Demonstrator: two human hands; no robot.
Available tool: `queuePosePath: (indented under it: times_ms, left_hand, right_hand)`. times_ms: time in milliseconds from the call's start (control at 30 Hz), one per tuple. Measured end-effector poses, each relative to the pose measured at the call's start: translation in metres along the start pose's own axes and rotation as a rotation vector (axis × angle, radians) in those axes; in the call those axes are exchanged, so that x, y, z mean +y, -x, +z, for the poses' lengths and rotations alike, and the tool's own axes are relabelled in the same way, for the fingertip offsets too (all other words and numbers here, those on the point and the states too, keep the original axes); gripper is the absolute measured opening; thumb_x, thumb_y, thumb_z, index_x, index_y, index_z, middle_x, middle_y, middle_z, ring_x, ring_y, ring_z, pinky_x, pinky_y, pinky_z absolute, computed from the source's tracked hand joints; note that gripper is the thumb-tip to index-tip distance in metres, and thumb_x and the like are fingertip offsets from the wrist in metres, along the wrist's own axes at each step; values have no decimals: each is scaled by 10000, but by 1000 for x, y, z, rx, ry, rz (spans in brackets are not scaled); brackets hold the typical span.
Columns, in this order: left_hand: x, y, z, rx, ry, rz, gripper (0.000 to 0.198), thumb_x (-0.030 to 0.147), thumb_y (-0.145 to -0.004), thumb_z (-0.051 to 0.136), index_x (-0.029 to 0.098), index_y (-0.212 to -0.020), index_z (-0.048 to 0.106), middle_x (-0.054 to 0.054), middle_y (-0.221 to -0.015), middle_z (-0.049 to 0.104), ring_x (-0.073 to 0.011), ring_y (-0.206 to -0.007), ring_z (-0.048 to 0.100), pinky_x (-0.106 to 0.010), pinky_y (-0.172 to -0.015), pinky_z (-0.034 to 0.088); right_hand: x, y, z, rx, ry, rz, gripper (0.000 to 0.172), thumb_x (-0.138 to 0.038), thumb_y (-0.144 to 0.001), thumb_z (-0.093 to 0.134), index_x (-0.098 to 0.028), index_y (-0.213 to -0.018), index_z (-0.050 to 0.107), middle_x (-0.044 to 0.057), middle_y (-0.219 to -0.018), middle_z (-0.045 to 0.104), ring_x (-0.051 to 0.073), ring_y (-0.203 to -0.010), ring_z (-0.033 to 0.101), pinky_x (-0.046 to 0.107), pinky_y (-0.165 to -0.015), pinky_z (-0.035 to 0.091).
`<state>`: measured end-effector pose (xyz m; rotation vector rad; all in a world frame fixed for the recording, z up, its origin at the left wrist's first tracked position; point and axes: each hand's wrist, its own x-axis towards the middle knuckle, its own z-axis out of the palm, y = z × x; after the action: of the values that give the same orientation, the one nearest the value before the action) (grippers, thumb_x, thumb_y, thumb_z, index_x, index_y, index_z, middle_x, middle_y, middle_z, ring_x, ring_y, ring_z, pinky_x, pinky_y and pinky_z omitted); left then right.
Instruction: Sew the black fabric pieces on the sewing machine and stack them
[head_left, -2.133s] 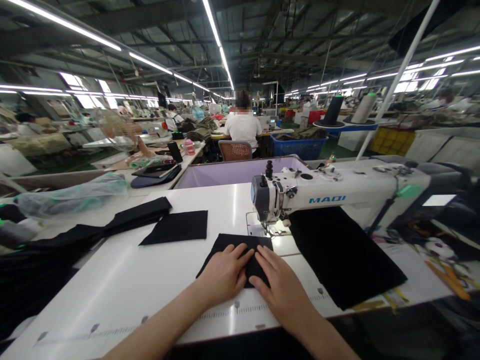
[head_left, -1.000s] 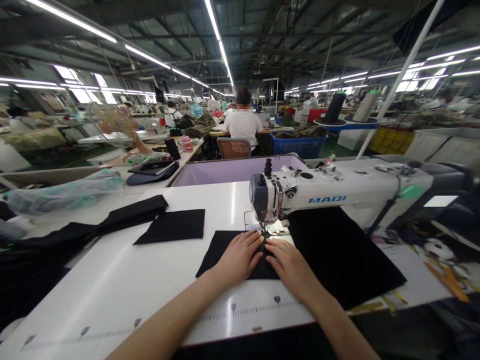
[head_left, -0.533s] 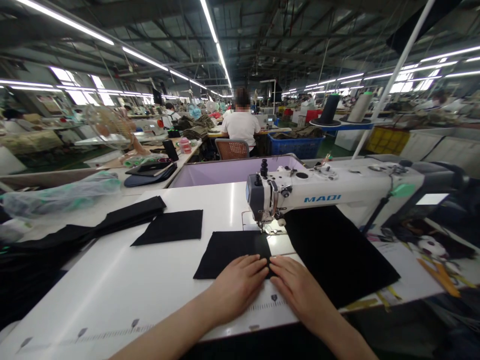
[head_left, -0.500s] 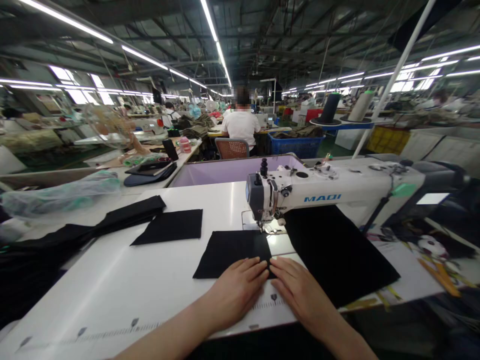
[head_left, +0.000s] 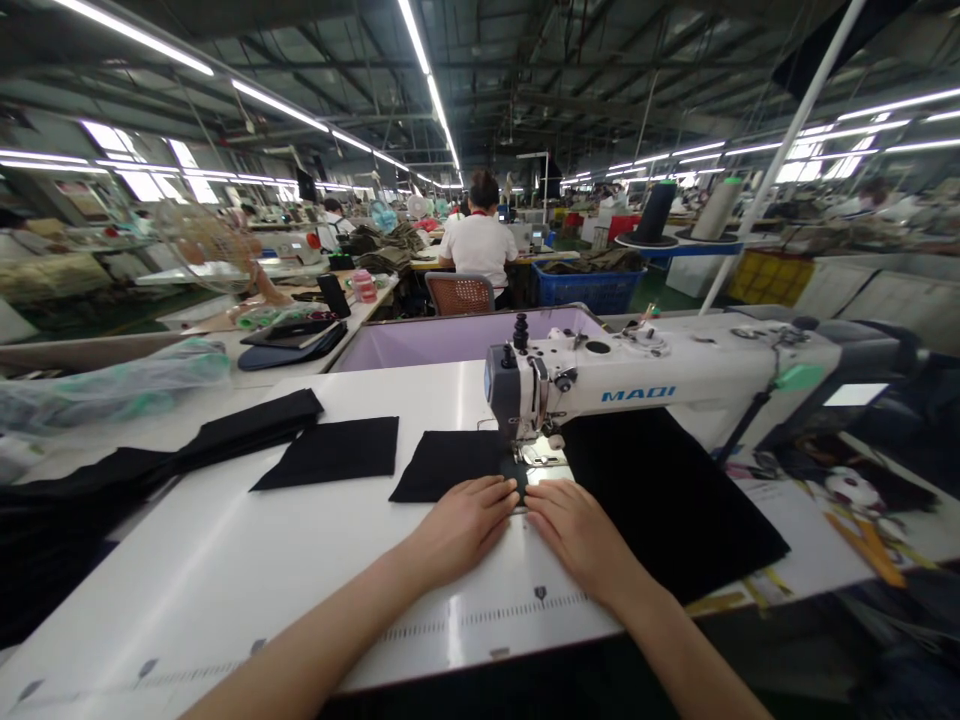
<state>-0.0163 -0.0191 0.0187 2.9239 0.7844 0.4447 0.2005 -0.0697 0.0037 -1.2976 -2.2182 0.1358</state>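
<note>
A black fabric piece (head_left: 442,466) lies flat on the white table, its right edge at the needle area of the sewing machine (head_left: 622,372). My left hand (head_left: 471,522) rests flat on its near right corner, fingers stretched out. Beside it, my right hand (head_left: 571,520) lies flat at the same edge, fingertips close to the left hand's. Both hands are open and grip nothing; the cloth under the fingers is partly hidden. To the right, a larger black fabric panel (head_left: 667,500) spreads beneath the machine arm. Another black piece (head_left: 337,453) lies to the left.
A folded black strip of cloth (head_left: 255,428) runs off the table's left side. Behind the table is a lilac-lined bin (head_left: 420,340). Thread cones (head_left: 656,212) stand at the back right, and orange-handled scissors (head_left: 866,548) lie at the right. A person (head_left: 480,245) sits ahead.
Both hands have slid forward, away from me, and the black fabric piece has moved with them further under the machine's needle area. The view has shifted slightly.
</note>
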Motion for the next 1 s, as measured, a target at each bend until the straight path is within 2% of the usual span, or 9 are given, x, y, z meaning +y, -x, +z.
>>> queuePosePath:
  times_ms: [267,500,567,667,767,900,1000]
  left_hand:
    - [-31,-19,3,10,3,39,357,259,-1017,418,145,-1299,604,-126,-1341,625,-254,-1257,569,-432,-1100,456]
    - [-50,-32,2,-30,-37,18,384,288,-1029,385,126,-1283,624,-130,-1377,606,-257,-1276,557,-422,-1138,408]
    - [-50,-31,3,-57,-50,-37,399,302,-1030,378,137,-1312,607,-122,-1404,586,-266,-1294,539,-434,-1135,404]
    - [-43,-26,8,-96,-58,-196,437,326,-1031,365,181,-1413,520,-103,-1496,497,-296,-1385,443,-521,-1142,364]
    - [-35,-21,14,-102,-68,-351,492,350,-1032,342,199,-1495,414,-113,-1573,379,-314,-1467,310,-594,-1165,272]
    - [-28,-20,15,-137,-68,-414,525,395,-1032,335,203,-1519,375,-122,-1606,303,-312,-1495,238,-598,-1184,204]
    - [-27,-17,11,-153,-37,-409,545,434,-1029,351,208,-1525,365,-122,-1611,285,-308,-1501,218,-600,-1186,187]
  right_hand:
    - [8,-22,3,-10,18,36,211,-226,-996,501,-181,-980,707,68,-1103,708,229,-1054,616,429,-985,478]
    - [7,-20,0,-8,-56,85,213,-242,-1002,485,-214,-1047,691,42,-1120,709,200,-1071,616,374,-973,471]
    - [8,-12,-4,45,-9,155,225,-247,-1002,465,-211,-1060,680,56,-1123,706,209,-1050,626,371,-941,481]
    - [16,5,-12,168,217,383,216,-280,-972,501,-183,-1085,657,107,-1093,688,259,-1005,631,388,-863,490]
    - [28,18,-19,162,357,619,236,-359,-886,635,-159,-1011,642,122,-1004,665,293,-951,629,371,-745,487]
    - [43,21,-26,55,217,714,192,-374,-874,627,-212,-780,580,37,-830,644,227,-824,631,308,-661,436]
    - [48,20,-29,25,96,752,287,-418,-916,530,-235,-697,554,1,-751,637,193,-717,619,291,-595,387]
